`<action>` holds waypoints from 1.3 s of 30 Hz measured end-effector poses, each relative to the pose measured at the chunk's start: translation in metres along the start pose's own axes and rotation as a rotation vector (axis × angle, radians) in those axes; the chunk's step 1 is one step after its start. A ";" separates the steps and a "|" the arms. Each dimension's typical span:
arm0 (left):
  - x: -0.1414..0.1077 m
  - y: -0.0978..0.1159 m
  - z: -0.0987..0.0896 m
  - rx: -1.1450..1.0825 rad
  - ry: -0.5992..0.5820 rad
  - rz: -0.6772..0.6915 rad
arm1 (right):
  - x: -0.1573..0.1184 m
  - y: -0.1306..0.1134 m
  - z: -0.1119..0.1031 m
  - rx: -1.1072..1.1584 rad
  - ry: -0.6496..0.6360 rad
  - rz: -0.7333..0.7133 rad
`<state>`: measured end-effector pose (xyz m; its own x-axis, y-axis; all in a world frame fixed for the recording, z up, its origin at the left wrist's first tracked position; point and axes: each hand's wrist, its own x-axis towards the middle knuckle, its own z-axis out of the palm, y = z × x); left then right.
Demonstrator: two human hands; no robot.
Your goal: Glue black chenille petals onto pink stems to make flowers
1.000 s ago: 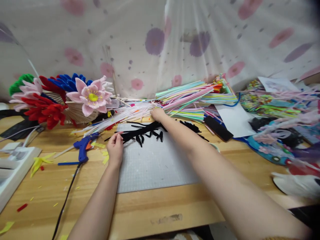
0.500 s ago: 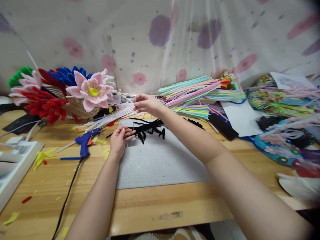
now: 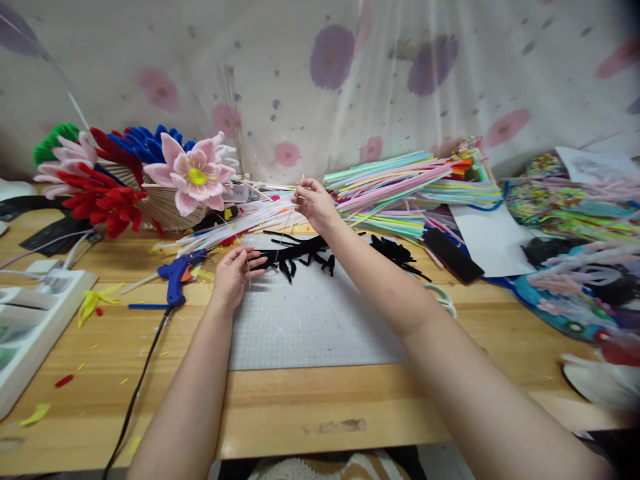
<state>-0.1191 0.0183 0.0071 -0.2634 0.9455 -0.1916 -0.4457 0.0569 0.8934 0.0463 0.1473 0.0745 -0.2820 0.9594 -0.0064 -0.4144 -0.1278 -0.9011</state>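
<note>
My right hand (image 3: 316,205) is raised over the far side of the mat, its thumb and fingertips pinched on a thin, pale wire-like strand (image 3: 289,219). The strand hangs down toward the black fuzzy stems. Lower and to the left, my left hand (image 3: 234,275) has thumb and forefinger together on a thin strand, with the other fingers stretched out. Whether both hands hold one and the same strand I cannot tell. Black fuzzy stems (image 3: 295,252), some with curled ends, lie on the grey gridded cutting mat (image 3: 310,333) just beyond my left hand.
A blue glue gun (image 3: 176,277) with its cord lies left, near a white power strip (image 3: 47,333). Fuzzy-stem flowers (image 3: 195,175) stand back left. Bundles of pastel stems (image 3: 390,190), a black block (image 3: 453,257) and a pale green ring-shaped item (image 3: 443,300) are right.
My right hand has moved right and slightly up, drawing the strand into a slant. My left hand has shifted slightly left, its fingers more spread. The whole view has turned slightly.
</note>
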 end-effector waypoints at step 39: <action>0.011 -0.010 -0.002 -0.257 0.001 -0.069 | 0.075 0.026 -0.067 -1.918 -0.055 -0.381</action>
<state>-0.1192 0.0279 -0.0047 -0.2253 0.9419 -0.2493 -0.6654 0.0381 0.7455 0.0721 0.2327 0.0214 -0.4579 0.8538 0.2478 0.8734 0.4840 -0.0540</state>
